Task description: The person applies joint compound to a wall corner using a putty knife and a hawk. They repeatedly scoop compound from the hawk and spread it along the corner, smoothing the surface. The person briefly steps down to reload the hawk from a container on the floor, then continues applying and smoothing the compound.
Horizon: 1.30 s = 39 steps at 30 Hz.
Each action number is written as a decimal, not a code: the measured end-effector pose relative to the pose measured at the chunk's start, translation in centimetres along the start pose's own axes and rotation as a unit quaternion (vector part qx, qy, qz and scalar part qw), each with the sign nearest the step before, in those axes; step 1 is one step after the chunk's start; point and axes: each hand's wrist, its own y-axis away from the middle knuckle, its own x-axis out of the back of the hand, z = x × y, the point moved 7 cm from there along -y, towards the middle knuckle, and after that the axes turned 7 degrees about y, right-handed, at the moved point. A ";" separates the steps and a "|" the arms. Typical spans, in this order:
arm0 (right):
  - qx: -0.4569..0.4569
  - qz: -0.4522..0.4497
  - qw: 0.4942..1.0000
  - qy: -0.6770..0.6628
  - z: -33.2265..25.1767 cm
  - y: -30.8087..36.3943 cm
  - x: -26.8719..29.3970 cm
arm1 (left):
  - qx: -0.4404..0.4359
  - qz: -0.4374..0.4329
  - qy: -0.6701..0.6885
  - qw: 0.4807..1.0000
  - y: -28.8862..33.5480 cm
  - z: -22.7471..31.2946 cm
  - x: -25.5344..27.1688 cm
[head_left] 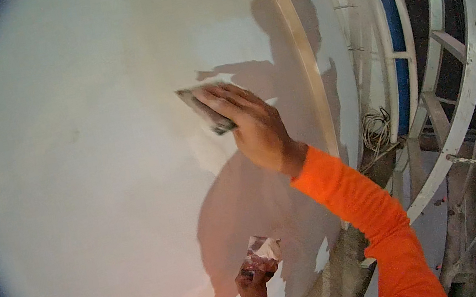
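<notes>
A pale wall [83,175] fills most of the view in front of me. My right hand [261,135] is stretched out to it, closed round a flat putty knife [197,106]; the fingers lie along the blade, which is pressed to the wall or very close to it. Lower down, my left hand [253,290] grips a second flat scraper [257,240] with a lump of whitish putty [267,249] on it. That hand is held apart from the wall surface. Its handle is mostly hidden by the fingers. Both sleeves are orange.
A tan vertical strip [296,36] runs along the wall right of my hand. Farther right stand a metal ladder [473,75] and a blue and white upright panel [393,26]. A coil of cable [376,127] hangs beside them. My shadow falls across the wall.
</notes>
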 end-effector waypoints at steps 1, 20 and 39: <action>0.019 0.020 0.999 0.021 0.0 -1.5 -1.0 | 0.005 0.005 -0.038 0.999 0.2 0.1 0.1; 0.163 -0.056 0.981 0.087 -2.7 -5.2 -2.8 | 0.093 -0.082 -0.016 0.992 1.4 -1.9 1.9; 0.118 -0.221 0.964 0.092 -3.2 18.3 -6.4 | 0.252 -0.083 -0.122 0.956 2.9 -4.8 4.8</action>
